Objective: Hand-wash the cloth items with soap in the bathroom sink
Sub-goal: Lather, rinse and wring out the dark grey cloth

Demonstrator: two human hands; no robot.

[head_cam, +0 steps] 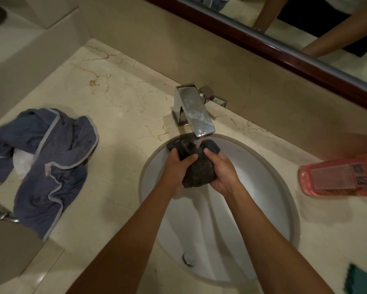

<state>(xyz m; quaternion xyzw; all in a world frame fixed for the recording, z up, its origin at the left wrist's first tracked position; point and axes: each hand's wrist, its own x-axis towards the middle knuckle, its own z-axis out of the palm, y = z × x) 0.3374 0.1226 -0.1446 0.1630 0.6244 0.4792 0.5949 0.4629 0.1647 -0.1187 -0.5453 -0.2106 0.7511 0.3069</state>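
Under the chrome faucet [194, 112], over the back of the white oval sink [269, 181], both hands hold 1 wadded dark cloth [196, 169] up close to the spout. The left hand [175, 168] has its fingers and thumb curled round the cloth's left side, and the right hand [222, 172] wraps round the right side, thumb on top, so the bundle is squeezed between the 2 palms. A pale column below the spout looks like running water landing on the cloth, which would explain why it is held so high and so far back in the basin: my guess is that this is wetting or rinsing, with the wad kept compact so the stream soaks through it.

Foam flecks sit on top of the faucet body. The drain stopper [188, 258] lies near the front of the basin, well apart from the hands. On the marble counter [123, 102] to the left lies a crumpled blue-grey cloth with pale trim [55, 158], partly hanging over the counter edge and probably waiting its turn. To the right, a pink soap bottle [337, 176] lies on its side near the sink rim, within easy reach of the right hand. A bit of green fabric [361, 281] shows at the lower right corner.
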